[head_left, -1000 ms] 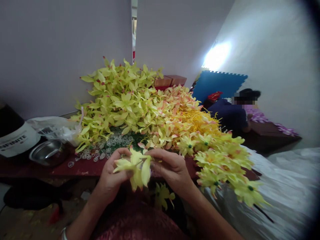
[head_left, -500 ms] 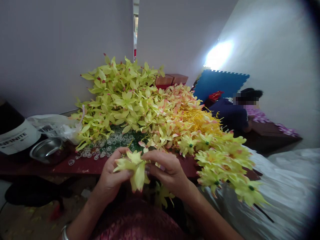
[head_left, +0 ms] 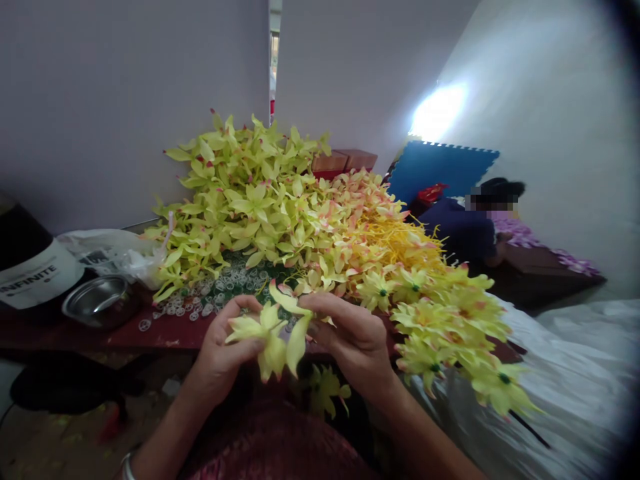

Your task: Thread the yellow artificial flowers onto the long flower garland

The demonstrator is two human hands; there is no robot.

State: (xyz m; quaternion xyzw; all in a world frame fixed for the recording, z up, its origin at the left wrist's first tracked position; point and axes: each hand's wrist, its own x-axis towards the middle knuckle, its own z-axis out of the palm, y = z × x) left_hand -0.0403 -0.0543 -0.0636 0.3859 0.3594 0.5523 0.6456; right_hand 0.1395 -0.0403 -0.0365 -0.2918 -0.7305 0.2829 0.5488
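My left hand (head_left: 227, 350) pinches a yellow-green artificial flower (head_left: 265, 337) between thumb and fingers, its petals spread downward. Just right of it, my right hand (head_left: 353, 333) grips a separate petal piece (head_left: 296, 343) in the same colour, with one petal pointing up and another hanging down. The two pieces are close together over the table's front edge; whether they touch I cannot tell. Beyond my hands rises a big pile of loose yellow-green petal pieces (head_left: 255, 200). Small clear plastic rings (head_left: 225, 287) are strewn in front of that pile.
Finished-looking blossoms (head_left: 450, 313) overhang the table's right end. A steel bowl (head_left: 97, 300) and a plastic bag (head_left: 115, 250) stand at left. Yellow stamens (head_left: 385, 237) lie in the pile. Another person (head_left: 457, 227) bends over purple petals (head_left: 520, 230). White sacking (head_left: 565, 360) lies at right.
My right hand has drawn slightly to the right, and the petal piece it grips now shows apart from the flower. My left hand stays nearly in place with its flower.
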